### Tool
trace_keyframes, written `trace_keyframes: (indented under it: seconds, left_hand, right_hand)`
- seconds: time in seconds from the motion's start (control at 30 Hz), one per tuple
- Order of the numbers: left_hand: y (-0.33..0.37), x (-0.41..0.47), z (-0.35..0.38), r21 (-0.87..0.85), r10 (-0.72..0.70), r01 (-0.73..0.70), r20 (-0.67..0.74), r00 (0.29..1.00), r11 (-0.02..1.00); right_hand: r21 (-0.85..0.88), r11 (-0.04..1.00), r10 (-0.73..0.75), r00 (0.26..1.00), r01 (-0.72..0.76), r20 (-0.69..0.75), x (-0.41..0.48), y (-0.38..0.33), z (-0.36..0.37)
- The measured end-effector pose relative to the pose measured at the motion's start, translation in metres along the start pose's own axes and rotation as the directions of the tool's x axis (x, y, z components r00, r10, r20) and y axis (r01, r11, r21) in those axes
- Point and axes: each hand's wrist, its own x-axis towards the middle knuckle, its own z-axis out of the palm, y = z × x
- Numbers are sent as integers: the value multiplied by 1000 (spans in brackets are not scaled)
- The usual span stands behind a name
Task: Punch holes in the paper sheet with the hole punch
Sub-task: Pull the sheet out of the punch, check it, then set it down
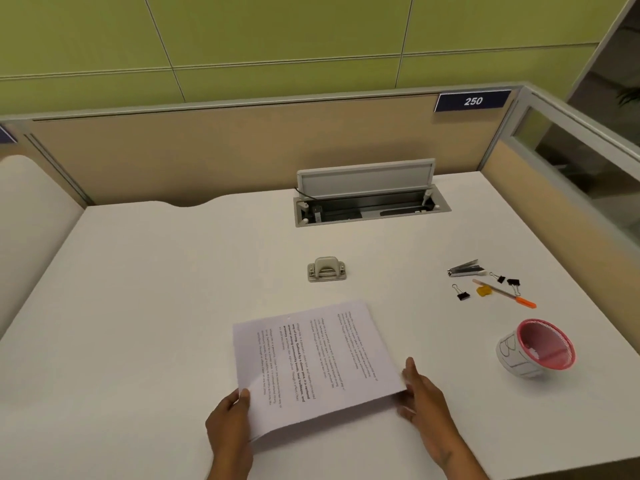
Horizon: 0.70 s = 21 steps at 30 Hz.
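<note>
Matt white desk; printed paper sheet; grey metal hole punch; pink mesh cup.

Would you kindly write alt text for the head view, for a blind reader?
A person's left hand pinches the near left corner of a printed paper sheet while the right hand supports its near right corner, over a white desk. A grey hole punch sits beyond the sheet; binder clips, a pen and a tipped pink mesh cup lie to the right.

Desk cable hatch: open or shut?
Open. The cable hatch lid stands raised at the back, and the dark recess beneath it shows.
</note>
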Motion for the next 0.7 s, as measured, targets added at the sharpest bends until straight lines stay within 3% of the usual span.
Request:
trace_keyframes:
  seconds: [0.1,0.3,0.47,0.6,0.7]
  left_hand:
    - [-17,-25,2,-59,-6,3,-55,998,998]
    - [-53,-79,13,-125,-71,58,-109,992,990]
    - [-78,-102,14,-198,-201,198,9,980,960]
    - [-80,-106,0,-171,-258,298,221,940,939]
    - [-66,-90,-18,-54,-215,238,271,938,970]
  right_hand:
    - [166,982,63,984,-90,165,-18,24,12]
    - [257,961,13,940,-107,342,-40,56,41]
    - [225,974,-46,971,-9,234,-38,56,45]
    - [168,986,-24,965,-21,259,-32,44,32]
    - [145,989,-9,947,-40,322,-23,30,21]
